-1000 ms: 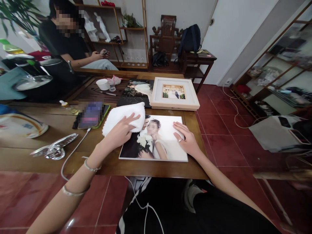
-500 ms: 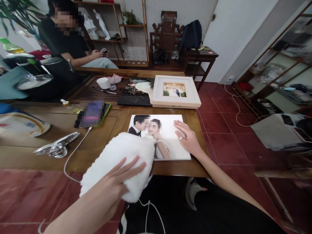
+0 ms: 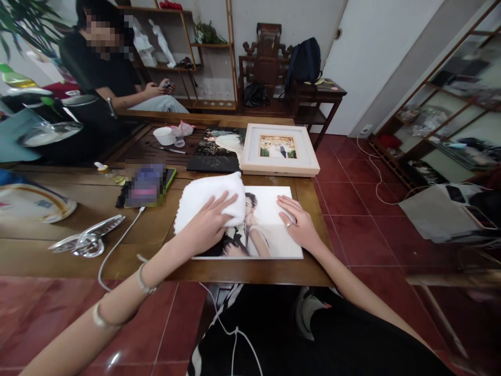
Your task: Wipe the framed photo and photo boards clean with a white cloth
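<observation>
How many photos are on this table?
3. The near photo lies partly under the cloth and right hand; a dark photo lies beyond it; a framed photo sits to the dark one's right. More may be hidden underneath.

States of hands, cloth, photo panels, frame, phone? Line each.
Left hand: open, on white cloth
Right hand: open, on front photo panel
White cloth: over panel's upper left
Front photo panel: face up, partly covered
Dark photo panel: face up
White frame: face up
Phone: plugged in
</observation>
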`<state>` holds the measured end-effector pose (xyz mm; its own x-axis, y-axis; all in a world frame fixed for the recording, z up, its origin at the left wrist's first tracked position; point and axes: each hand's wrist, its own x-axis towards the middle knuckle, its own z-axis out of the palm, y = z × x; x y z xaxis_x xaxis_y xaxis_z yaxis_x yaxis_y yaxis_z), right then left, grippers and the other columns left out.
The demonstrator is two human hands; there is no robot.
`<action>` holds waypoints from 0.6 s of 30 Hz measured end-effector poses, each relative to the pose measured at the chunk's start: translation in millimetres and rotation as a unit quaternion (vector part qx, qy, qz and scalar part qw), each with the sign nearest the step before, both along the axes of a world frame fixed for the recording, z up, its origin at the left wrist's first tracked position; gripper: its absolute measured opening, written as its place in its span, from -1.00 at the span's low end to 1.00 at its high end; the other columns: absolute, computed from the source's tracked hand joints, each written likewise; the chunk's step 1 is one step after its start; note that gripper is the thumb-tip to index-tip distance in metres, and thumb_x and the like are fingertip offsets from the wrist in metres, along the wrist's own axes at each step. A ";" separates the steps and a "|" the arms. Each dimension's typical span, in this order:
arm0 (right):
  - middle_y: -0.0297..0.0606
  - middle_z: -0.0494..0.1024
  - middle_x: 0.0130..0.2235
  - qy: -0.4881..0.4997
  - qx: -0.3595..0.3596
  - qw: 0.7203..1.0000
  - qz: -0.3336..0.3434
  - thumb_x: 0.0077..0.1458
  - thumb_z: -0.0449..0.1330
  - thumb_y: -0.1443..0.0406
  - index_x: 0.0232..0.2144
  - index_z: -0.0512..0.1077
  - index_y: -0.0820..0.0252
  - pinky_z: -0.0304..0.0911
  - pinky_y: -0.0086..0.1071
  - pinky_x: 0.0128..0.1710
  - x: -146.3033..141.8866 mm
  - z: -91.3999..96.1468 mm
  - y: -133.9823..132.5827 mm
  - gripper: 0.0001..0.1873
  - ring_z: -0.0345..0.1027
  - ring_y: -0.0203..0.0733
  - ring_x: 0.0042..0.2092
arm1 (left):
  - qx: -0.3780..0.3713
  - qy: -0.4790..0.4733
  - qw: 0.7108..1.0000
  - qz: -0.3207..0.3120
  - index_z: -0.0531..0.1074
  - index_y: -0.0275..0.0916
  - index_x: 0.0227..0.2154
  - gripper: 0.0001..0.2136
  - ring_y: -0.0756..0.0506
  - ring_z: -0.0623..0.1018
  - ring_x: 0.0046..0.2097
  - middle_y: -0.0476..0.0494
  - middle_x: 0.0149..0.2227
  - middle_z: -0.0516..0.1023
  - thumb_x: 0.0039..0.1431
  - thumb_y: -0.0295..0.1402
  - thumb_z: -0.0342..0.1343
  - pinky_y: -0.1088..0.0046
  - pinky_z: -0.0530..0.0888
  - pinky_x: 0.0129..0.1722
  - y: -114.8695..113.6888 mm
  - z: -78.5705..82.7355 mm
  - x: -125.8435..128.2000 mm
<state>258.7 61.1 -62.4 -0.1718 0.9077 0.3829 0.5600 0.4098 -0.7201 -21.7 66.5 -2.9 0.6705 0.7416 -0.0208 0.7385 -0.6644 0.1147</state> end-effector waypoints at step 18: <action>-0.12 0.46 0.14 0.000 -0.001 1.000 -0.016 0.22 0.07 0.27 0.05 0.46 0.16 0.13 -0.05 0.27 -3.2 0.1 -0.3 -0.62 0.23 -0.08 0.24 | -0.121 0.016 0.992 -0.041 0.56 -0.23 -0.40 -0.73 -0.32 0.15 0.33 -0.17 0.32 0.16 -0.09 -0.66 0.06 0.06 0.25 0.26 -100.8 31.5 4.2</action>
